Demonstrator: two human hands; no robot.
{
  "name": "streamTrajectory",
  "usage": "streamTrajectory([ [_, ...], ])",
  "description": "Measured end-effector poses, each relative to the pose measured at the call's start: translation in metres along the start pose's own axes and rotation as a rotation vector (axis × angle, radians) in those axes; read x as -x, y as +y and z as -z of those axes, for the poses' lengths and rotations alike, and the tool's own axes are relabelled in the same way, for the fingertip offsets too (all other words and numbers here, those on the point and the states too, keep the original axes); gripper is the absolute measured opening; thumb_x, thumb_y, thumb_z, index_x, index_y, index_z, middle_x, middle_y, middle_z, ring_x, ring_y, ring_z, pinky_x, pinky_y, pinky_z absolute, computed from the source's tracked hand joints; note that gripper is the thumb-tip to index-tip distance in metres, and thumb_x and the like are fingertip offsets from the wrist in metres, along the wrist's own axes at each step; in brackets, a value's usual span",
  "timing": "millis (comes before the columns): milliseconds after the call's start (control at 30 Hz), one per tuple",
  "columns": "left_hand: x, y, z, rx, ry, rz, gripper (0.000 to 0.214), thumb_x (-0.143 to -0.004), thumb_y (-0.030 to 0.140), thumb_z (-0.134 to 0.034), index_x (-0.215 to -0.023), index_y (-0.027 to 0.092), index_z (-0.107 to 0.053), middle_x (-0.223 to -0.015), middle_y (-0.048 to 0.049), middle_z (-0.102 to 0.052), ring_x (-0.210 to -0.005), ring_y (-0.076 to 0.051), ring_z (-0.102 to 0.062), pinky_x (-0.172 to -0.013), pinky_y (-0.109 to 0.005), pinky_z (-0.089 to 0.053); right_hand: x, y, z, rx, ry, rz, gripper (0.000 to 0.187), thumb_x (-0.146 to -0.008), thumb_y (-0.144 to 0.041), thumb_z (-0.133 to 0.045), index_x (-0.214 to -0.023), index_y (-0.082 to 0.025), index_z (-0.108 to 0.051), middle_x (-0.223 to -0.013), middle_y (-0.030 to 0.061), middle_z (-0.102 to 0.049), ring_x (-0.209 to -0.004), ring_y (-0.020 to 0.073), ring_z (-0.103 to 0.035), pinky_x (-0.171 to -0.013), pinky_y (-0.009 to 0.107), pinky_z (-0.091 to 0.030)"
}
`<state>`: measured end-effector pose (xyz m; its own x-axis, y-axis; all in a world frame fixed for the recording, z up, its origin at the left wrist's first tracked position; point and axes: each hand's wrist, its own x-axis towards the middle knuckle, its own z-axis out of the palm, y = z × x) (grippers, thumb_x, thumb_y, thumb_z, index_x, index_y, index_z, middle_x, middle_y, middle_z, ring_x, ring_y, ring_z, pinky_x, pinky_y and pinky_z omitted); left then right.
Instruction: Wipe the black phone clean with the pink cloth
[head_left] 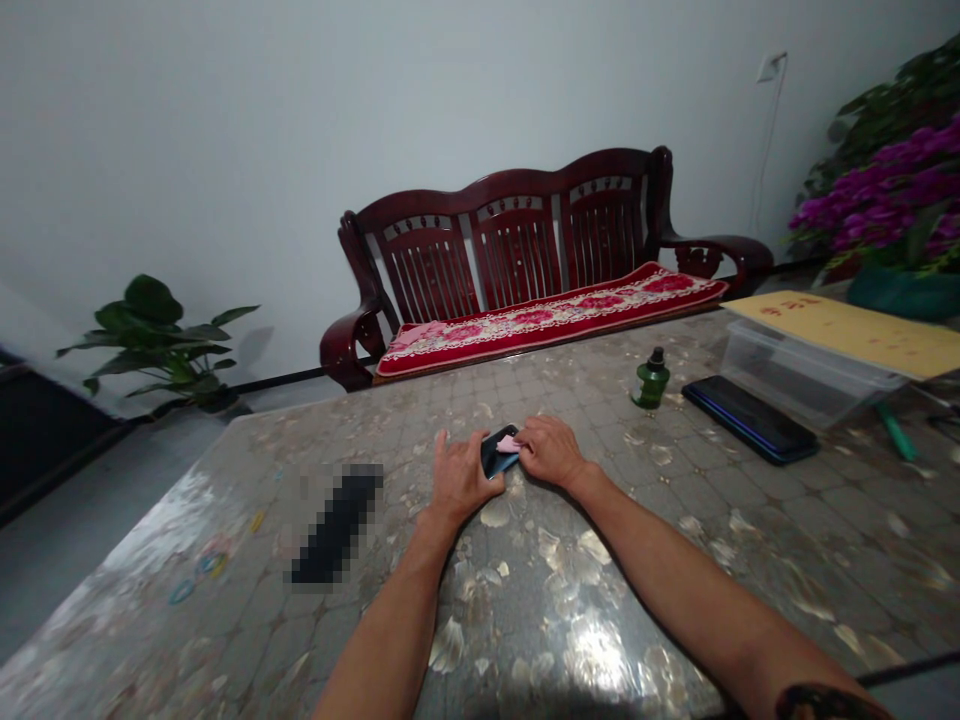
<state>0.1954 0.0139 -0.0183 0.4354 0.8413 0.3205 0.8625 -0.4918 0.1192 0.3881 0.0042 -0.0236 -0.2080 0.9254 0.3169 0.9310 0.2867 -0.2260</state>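
A small dark phone [491, 458] with a glossy face lies on the table between my hands. My left hand [459, 475] grips its left edge, with thumb and fingers around the side. A small pink cloth [508, 444] is pinched in my right hand [551, 450] and touches the phone's face. Part of the cloth is hidden under the fingers. Ahead and to the right stands a green bottle [649, 380] with a black cap.
A larger dark phone [750, 418] lies right of the bottle, beside a clear plastic box [810, 375] topped by a yellow sheet [855, 328]. A blurred-out black object [337, 525] and several colored bands [214, 562] lie left. Beyond the table [540, 560] stands a wooden bench [517, 240].
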Motion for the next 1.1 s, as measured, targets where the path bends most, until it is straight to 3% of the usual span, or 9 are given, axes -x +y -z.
streamTrajectory([
  [100, -0.0004, -0.0003, -0.0012, -0.018, 0.006, -0.005, 0.064, -0.069, 0.037, -0.072, -0.128, 0.019, -0.055, -0.098, -0.0105, -0.075, -0.099, -0.032, -0.069, -0.120, -0.055, -0.017, -0.0010, -0.0001, 0.0017, 0.013, 0.016, -0.056, 0.024, -0.082, -0.017, -0.056, -0.091, -0.020, -0.077, -0.089, 0.0084, -0.069, -0.089, 0.0216, -0.059, -0.078, 0.030, -0.037],
  [300, -0.0006, -0.0013, -0.0024, -0.019, 0.006, -0.010, 0.064, -0.069, 0.039, -0.072, -0.128, 0.021, -0.055, -0.096, -0.0089, -0.075, -0.097, -0.032, -0.069, -0.120, -0.055, -0.018, -0.0002, -0.0012, 0.0004, -0.007, -0.028, 0.085, 0.020, -0.081, -0.018, -0.056, -0.085, -0.021, -0.076, -0.087, 0.0066, -0.069, -0.088, 0.0209, -0.059, -0.078, 0.030, -0.037],
  [467, -0.0005, 0.0001, -0.0002, 0.023, -0.003, 0.004, 0.064, -0.068, 0.037, -0.073, -0.127, 0.022, -0.056, -0.099, -0.0085, -0.075, -0.098, -0.032, -0.069, -0.120, -0.057, -0.017, -0.0008, 0.0065, 0.0010, 0.033, 0.019, -0.044, 0.023, -0.084, -0.019, -0.056, -0.091, -0.020, -0.077, -0.090, 0.0085, -0.069, -0.089, 0.0218, -0.058, -0.079, 0.031, -0.037],
  [667, -0.0001, -0.0006, -0.0014, 0.026, 0.011, -0.001, 0.062, -0.068, 0.036, -0.073, -0.126, 0.022, -0.056, -0.098, -0.0084, -0.075, -0.098, -0.031, -0.070, -0.120, -0.056, -0.017, 0.0011, 0.0027, 0.0033, -0.007, -0.041, 0.108, 0.021, -0.079, -0.016, -0.056, -0.084, -0.021, -0.076, -0.085, 0.0058, -0.069, -0.086, 0.0202, -0.059, -0.078, 0.030, -0.037],
  [867, 0.0005, -0.0010, -0.0012, 0.034, 0.012, -0.022, 0.060, -0.068, 0.037, -0.072, -0.123, 0.020, -0.056, -0.096, -0.0083, -0.075, -0.095, -0.030, -0.070, -0.121, -0.054, -0.018, -0.0012, 0.0060, 0.0006, 0.038, 0.025, -0.043, 0.022, -0.082, -0.017, -0.056, -0.088, -0.020, -0.077, -0.090, 0.0086, -0.069, -0.089, 0.0218, -0.059, -0.079, 0.031, -0.038],
  [1100, 0.0004, -0.0013, 0.0011, 0.040, 0.011, -0.027, 0.061, -0.068, 0.037, -0.072, -0.123, 0.020, -0.056, -0.096, -0.0087, -0.075, -0.095, -0.030, -0.070, -0.121, -0.054, -0.019, 0.0003, 0.0025, 0.0048, 0.012, -0.025, 0.032, 0.017, -0.078, -0.018, -0.058, -0.080, -0.020, -0.075, -0.084, 0.0075, -0.070, -0.086, 0.0218, -0.060, -0.079, 0.030, -0.039],
])
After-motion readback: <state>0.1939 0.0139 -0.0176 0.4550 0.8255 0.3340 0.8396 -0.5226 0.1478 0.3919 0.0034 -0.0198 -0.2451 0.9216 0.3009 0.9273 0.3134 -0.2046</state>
